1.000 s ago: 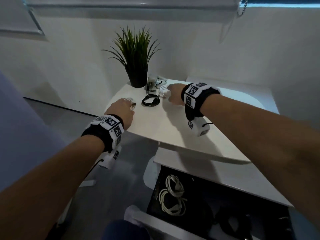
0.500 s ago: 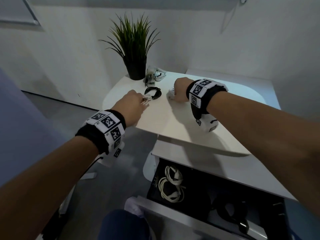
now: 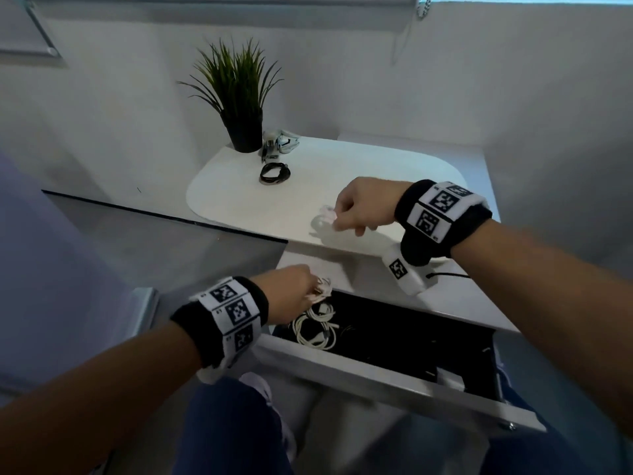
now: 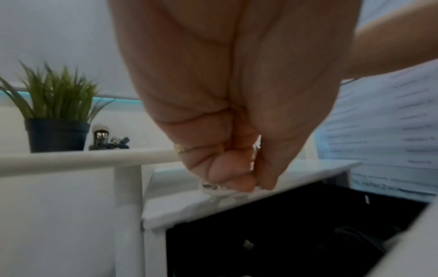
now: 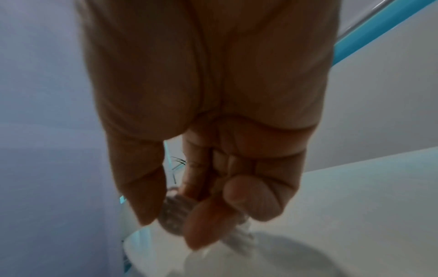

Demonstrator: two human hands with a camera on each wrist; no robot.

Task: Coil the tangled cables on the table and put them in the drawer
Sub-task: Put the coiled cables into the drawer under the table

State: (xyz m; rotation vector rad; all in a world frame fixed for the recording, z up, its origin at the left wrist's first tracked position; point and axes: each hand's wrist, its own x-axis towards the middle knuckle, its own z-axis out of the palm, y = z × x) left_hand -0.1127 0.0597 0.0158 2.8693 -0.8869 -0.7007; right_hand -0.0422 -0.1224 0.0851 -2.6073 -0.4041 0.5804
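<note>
My left hand (image 3: 301, 293) holds a small coiled white cable (image 3: 322, 289) over the left end of the open drawer (image 3: 394, 382); in the left wrist view its curled fingers (image 4: 227, 178) pinch that white cable (image 4: 220, 189). My right hand (image 3: 356, 210) pinches another coiled white cable (image 3: 327, 214) just above the white table (image 3: 342, 173) near its front edge; the right wrist view shows the fingers (image 5: 203, 221) curled round the blurred coil (image 5: 175, 215). A coiled black cable (image 3: 274, 173) lies farther back on the table. A white coil (image 3: 315, 325) lies in the drawer.
A potted plant (image 3: 239, 97) stands at the table's back left, with small gadgets (image 3: 279, 144) beside it. The drawer is dark inside, with a dark cable at its right. My knees (image 3: 233, 430) are below the drawer front.
Both hands have pulled back from the far part of the table. The left came down over the drawer with its white cable; the right drew its white coil to the table's front edge.
</note>
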